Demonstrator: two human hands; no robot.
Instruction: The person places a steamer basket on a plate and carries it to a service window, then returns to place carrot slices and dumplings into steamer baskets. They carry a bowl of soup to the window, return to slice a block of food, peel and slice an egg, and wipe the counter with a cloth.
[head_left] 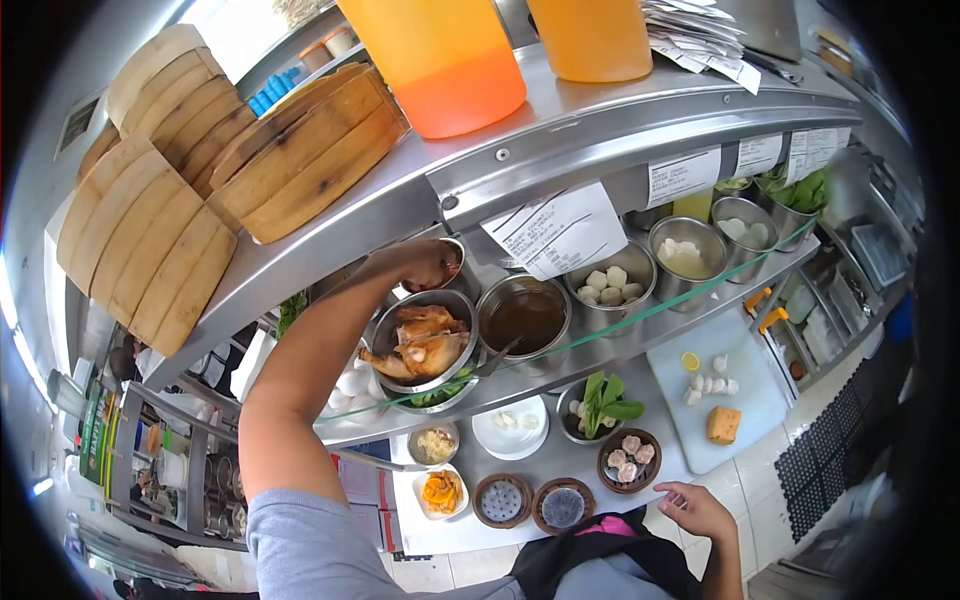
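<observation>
My left hand (425, 267) reaches up over the shelf into a small metal bowl (455, 262); its fingertips are inside the bowl and what they hold is hidden. Just below it is a metal bowl of cooked poultry (425, 345), beside a pot of brown sauce (523, 318) with a ladle. My right hand (698, 510) hangs at the lower right with fingers apart and nothing in it. Near it, a bamboo steamer with several dumplings (629, 461) stands on the counter, below a bowl with leafy greens (605, 405).
Stacked bamboo steamers (145, 240) and orange containers (440, 70) stand on the upper shelf. A glass edge (640, 318) runs before the pots. A cutting board (745, 430) holds a tan block (723, 425). Order slips (555, 232) hang from the shelf.
</observation>
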